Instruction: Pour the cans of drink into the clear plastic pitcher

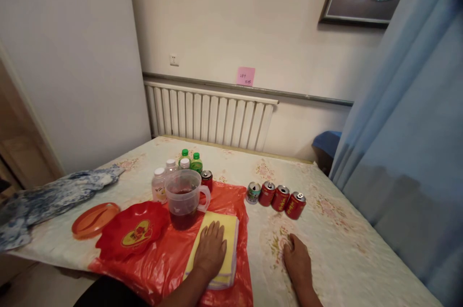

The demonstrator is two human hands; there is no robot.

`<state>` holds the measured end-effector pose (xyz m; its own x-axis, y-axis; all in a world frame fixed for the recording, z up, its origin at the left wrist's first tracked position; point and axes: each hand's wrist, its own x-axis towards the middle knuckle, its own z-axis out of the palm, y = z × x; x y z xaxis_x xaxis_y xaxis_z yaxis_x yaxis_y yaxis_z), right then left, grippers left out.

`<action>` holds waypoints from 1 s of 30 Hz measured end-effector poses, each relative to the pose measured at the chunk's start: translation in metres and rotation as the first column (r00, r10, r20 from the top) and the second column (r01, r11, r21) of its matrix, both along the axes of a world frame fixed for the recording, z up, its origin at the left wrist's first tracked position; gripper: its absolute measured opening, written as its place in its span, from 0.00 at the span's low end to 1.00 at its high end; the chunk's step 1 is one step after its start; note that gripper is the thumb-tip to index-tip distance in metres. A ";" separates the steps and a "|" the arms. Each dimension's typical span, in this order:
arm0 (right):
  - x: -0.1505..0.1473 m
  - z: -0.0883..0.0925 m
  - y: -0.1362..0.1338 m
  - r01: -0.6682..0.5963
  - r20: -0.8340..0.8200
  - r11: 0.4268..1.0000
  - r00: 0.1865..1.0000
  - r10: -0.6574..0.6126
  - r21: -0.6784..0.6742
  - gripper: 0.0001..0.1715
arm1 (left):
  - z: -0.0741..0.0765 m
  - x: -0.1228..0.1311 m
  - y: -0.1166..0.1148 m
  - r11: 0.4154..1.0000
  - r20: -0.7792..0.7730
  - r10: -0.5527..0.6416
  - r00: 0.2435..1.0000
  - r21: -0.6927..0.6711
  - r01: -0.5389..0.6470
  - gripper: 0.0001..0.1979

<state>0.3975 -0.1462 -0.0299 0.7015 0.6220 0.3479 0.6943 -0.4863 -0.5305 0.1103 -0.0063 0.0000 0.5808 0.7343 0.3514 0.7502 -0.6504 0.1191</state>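
My left hand (211,251) lies flat, fingers stretched out, on a folded yellow cloth (230,249). The cloth rests on a red plastic sheet (155,268). Just beyond it stands a clear plastic pitcher (182,201) partly filled with dark liquid, its handle towards the right. On the tablecloth to the right rests my right hand (298,261), its fingers curled in; I see nothing held in it. Beyond that hand, a green-and-white can (253,193) and three red cans (281,199) stand in a row. A red scalloped tray (159,215) lies left of the pitcher.
Three white-capped bottles (159,186), two green-capped bottles (196,164) and a dark red can (207,180) stand around the pitcher's far side. An orange lid (94,220) and a blue patterned cloth (54,201) lie at the left. A blue curtain (408,128) hangs at the right.
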 end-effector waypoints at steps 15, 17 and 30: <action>0.000 0.002 0.000 -0.011 0.000 1.000 1.000 0.011 -0.012 0.30 | 0.000 0.001 0.000 1.000 0.049 0.015 0.999 -0.018 -0.014 0.21; 0.000 0.002 0.000 -0.007 -0.001 1.000 1.000 0.007 -0.011 0.30 | 0.000 0.001 0.000 1.000 0.050 0.014 0.999 -0.016 -0.013 0.22; -0.004 0.008 -0.001 0.000 -0.025 1.000 1.000 0.000 -0.007 0.29 | 0.004 0.000 -0.002 1.000 0.040 0.004 0.999 -0.014 -0.004 0.22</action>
<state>0.3931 -0.1475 -0.0214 0.7098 0.6245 0.3259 0.6809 -0.4898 -0.5445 0.1107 -0.0080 0.0040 0.5635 0.7417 0.3638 0.7472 -0.6454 0.1585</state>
